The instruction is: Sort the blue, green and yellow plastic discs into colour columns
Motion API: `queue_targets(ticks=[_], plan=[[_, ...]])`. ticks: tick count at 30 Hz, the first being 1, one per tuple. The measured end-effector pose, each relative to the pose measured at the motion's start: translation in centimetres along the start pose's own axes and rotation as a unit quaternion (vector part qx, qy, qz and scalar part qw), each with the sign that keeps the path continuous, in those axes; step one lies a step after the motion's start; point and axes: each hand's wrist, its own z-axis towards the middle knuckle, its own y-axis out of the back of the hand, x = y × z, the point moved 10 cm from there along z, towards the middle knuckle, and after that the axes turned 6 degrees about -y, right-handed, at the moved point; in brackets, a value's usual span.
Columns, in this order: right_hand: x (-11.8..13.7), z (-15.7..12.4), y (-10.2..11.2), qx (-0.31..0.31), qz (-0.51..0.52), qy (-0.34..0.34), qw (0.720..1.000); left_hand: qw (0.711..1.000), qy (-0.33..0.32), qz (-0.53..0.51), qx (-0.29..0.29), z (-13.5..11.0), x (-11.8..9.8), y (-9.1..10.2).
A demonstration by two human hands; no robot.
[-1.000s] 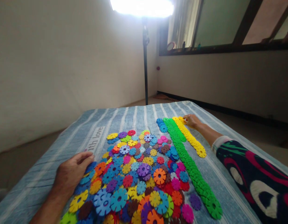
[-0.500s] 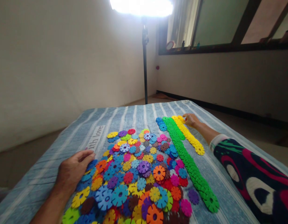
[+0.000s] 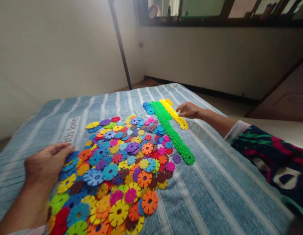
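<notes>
Fingers (image 3: 64, 147) of the left hand (image 3: 47, 164) lie spread and flat on the near-left edge of the loose pile of coloured discs (image 3: 122, 163), palm down, touching blue and orange pieces and gripping nothing. Across the bed, the right hand (image 3: 189, 110) reaches out at the end of a patterned sleeve (image 3: 271, 156); its fingers are loosely curled and a little apart, their tips just beside the yellow row (image 3: 174, 114), and I cannot tell whether they pinch a disc. That yellow row lies flat on the blue striped bedcover (image 3: 215, 182), running away from the person, with a longer green row (image 3: 172, 133) touching it on its left side. A few blue discs (image 3: 148, 108) sit at the far end of the green row. The mixed pile fills the middle of the bed, left of both rows. A dark lamp stand (image 3: 120, 45) rises behind the bed against the pale wall, and a window ledge (image 3: 215, 23) runs along the top right.
</notes>
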Motion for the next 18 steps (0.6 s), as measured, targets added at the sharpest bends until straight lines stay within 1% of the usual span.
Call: queue_targets(ticks=[4,6,9,13,18], plan=[[2.1,-3.4,0.8,0.017,0.021,0.036,0.999,0.998,-0.004,-0.057,-0.025,-0.8,0.0,-0.2],[3.0,-4.7,1.0,0.022,0.014,0.047,0.999,0.996,-0.014,-0.077,-0.033,-0.5,0.5,-0.6],[4.4,-6.1,0.8,0.043,-0.001,0.064,0.997,0.994,-0.027,-0.097,-0.041,0.6,1.5,-1.5],[6.2,-6.9,0.7,0.051,-0.015,0.086,0.995,0.990,-0.007,-0.139,-0.036,2.1,3.1,-2.7],[9.0,-6.3,0.0,0.054,-0.031,0.128,0.990,0.990,-0.005,-0.136,-0.034,3.1,4.0,-3.4]])
